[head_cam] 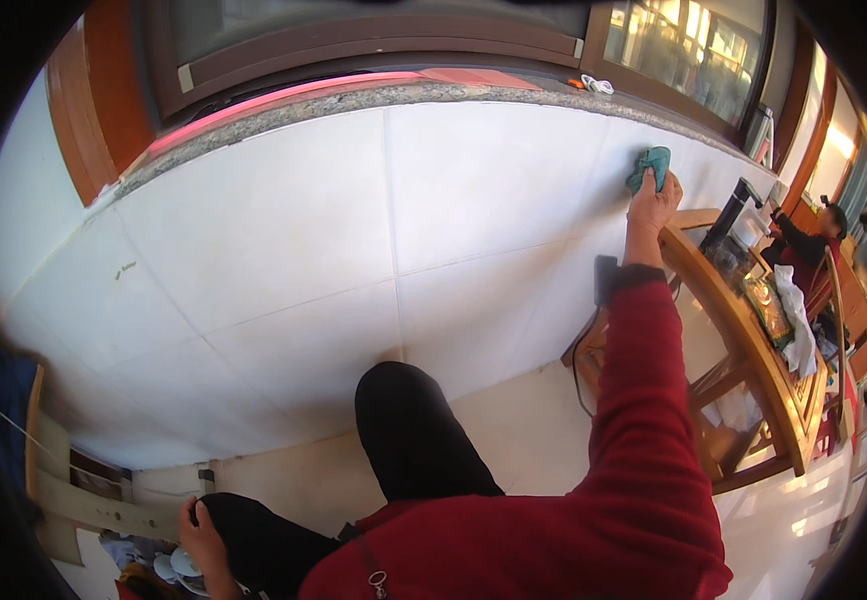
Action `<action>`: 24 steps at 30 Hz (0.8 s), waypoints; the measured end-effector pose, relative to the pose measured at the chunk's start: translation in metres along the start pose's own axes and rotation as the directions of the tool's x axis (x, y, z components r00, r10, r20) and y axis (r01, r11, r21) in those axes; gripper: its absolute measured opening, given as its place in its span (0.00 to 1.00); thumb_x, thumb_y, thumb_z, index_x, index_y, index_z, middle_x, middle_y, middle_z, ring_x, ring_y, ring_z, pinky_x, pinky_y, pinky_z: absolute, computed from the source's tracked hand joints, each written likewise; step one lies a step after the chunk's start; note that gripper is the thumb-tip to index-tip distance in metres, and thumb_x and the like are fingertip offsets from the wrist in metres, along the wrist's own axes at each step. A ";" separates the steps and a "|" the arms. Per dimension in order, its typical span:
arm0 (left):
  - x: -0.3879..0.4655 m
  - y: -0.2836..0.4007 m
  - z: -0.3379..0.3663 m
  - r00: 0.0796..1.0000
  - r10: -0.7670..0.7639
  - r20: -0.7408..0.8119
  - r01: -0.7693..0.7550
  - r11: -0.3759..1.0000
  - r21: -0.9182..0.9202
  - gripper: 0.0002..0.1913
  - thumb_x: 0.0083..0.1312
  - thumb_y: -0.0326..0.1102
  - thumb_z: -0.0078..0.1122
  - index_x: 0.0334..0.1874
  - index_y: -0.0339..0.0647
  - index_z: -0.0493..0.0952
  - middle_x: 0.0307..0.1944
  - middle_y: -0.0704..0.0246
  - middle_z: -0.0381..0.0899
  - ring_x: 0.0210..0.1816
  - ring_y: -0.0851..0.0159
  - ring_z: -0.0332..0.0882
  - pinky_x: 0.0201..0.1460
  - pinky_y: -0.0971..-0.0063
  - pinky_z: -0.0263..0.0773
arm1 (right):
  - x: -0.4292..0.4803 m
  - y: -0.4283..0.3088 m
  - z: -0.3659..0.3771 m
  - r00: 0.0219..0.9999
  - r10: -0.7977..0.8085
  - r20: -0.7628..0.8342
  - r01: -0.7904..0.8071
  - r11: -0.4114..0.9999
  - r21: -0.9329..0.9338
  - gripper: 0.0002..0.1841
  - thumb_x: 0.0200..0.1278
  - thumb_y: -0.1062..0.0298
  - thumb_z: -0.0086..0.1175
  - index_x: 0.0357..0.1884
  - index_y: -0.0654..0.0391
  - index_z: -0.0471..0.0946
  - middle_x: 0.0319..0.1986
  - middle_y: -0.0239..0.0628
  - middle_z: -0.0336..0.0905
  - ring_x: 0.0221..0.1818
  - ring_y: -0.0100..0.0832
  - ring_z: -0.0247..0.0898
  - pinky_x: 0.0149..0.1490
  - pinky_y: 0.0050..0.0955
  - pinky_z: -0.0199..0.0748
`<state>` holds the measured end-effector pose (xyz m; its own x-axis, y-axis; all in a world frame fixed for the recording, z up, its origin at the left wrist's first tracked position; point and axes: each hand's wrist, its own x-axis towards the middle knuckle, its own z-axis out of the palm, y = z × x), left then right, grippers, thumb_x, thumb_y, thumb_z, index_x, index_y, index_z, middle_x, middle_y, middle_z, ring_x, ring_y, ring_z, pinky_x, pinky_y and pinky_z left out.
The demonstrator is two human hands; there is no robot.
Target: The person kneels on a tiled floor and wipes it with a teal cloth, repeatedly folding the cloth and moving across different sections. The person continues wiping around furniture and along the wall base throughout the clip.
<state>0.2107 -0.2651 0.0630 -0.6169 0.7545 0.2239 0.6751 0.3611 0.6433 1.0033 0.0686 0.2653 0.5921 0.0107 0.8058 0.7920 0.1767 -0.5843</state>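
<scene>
A teal cloth (651, 166) is bunched in my right hand (655, 201), which presses it to the white tiled wall (313, 195) below a granite sill. That arm is stretched out to the upper right, and a shadow falls beside the cloth. My left hand (205, 541) lies on my bent left knee (242, 525) at the bottom left, with nothing seen in it; part of its fingers is hidden. The other knee (403, 405) points at the wall.
Pink strip (283, 94) and white cable (596, 85) lie on the granite sill (313, 101). Close to my right arm stands a wooden chair (733, 337), with a black cylindrical object (730, 214) behind it. Another person (816, 251) sits at far right. A pale beam (96, 504) is at lower left.
</scene>
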 end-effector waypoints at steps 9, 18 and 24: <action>0.018 0.009 -0.002 0.982 0.156 0.111 -0.148 0.986 -0.072 0.16 0.66 0.36 0.63 0.53 0.34 0.80 0.48 0.54 0.83 0.52 0.51 0.81 0.57 0.62 0.73 | -0.109 -0.125 0.044 0.932 -0.360 -0.034 0.361 0.921 0.147 0.30 0.70 0.67 0.55 0.73 0.58 0.65 0.76 0.50 0.55 0.76 0.55 0.50 0.78 0.49 0.42; 0.085 0.149 0.035 0.800 0.527 0.285 -0.410 0.828 -0.383 0.20 0.63 0.38 0.67 0.55 0.36 0.80 0.51 0.58 0.84 0.52 0.54 0.82 0.55 0.66 0.76 | -0.243 -0.342 0.042 0.653 -0.741 0.158 0.685 0.666 0.295 0.36 0.50 0.74 0.62 0.66 0.38 0.75 0.72 0.35 0.67 0.75 0.41 0.57 0.53 0.40 0.51; 0.097 0.139 0.090 0.770 0.367 0.522 -0.186 0.912 -0.366 0.21 0.64 0.41 0.69 0.55 0.36 0.80 0.48 0.59 0.86 0.49 0.56 0.83 0.52 0.65 0.77 | -0.306 -0.461 0.055 0.512 -0.859 0.034 0.779 0.480 0.403 0.34 0.54 0.72 0.58 0.66 0.31 0.74 0.70 0.22 0.68 0.72 0.33 0.61 0.48 0.43 0.52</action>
<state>0.2810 -0.0928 0.1079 -0.0168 0.9995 0.0264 0.5825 -0.0117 0.8127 0.4486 0.0384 0.2933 -0.3821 -0.1127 0.9172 0.7815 0.4903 0.3858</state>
